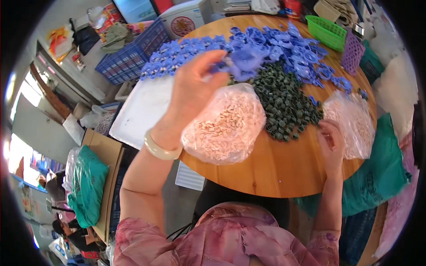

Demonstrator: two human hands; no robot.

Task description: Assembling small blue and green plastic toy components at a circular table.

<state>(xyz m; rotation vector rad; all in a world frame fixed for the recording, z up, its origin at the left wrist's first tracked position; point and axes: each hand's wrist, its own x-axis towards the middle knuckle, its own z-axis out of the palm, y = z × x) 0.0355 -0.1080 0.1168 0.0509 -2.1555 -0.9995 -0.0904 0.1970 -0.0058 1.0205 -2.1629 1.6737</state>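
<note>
Blurred by motion, my left hand (195, 82) is raised over the table's left half. Its thumb and fingers close on a blue artificial flower (245, 63), also smeared. Below that hand is a clear plastic bag of small pale pink pieces (224, 126). My right hand (333, 141) has its fingers curled at the edge of a pile of small dark green cup-shaped pieces (286, 99). What those fingers hold, if anything, is hidden. A second clear bag of pale pieces (353, 124) lies beside it on the right.
Loose blue petals (284, 46) spread behind the green pile. A white tray (142, 108) carries rows of blue flowers with pale centres at its far end. Around the round wooden table (262, 170) are a green basket (326, 33), a blue crate (128, 62) and green sacks (372, 177).
</note>
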